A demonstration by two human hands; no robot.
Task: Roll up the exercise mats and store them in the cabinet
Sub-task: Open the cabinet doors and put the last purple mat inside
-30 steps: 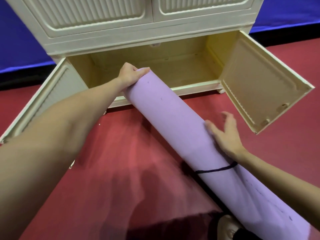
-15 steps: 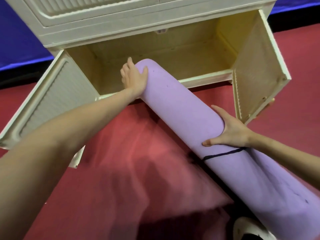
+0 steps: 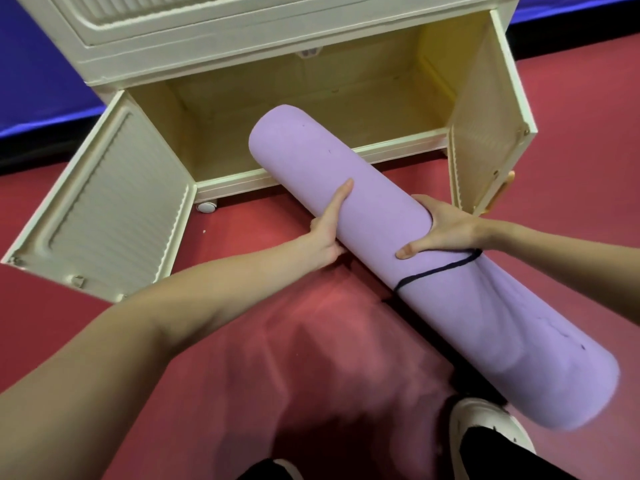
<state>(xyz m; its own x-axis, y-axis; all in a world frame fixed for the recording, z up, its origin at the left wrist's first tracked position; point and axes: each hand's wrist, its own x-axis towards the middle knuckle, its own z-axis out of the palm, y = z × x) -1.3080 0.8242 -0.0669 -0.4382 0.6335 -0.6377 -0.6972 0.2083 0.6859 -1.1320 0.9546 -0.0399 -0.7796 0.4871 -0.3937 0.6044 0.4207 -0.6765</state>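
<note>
A rolled purple exercise mat point(image 3: 374, 216), tied by a thin black cord point(image 3: 436, 270), lies slanted in the air, its far end just over the sill of the cream cabinet point(image 3: 221, 67). The lower compartment point(image 3: 311, 109) stands open with nothing inside. My left hand point(image 3: 327, 230) grips the roll from the left, thumb on top and fingers under it. My right hand point(image 3: 440, 226) grips it from the right, thumb across the top near the cord.
The left door point(image 3: 104, 209) and right door point(image 3: 491, 112) of the cabinet swing out over the red floor point(image 3: 277, 341). A white caster point(image 3: 206, 206) shows under the sill. My shoe point(image 3: 485, 431) sits beneath the mat's near end. A blue wall runs behind.
My left hand slid from the mat's far end back to its middle. The right hand shifted its grip near the cord. The right door swung further closed, and the view moved closer.
</note>
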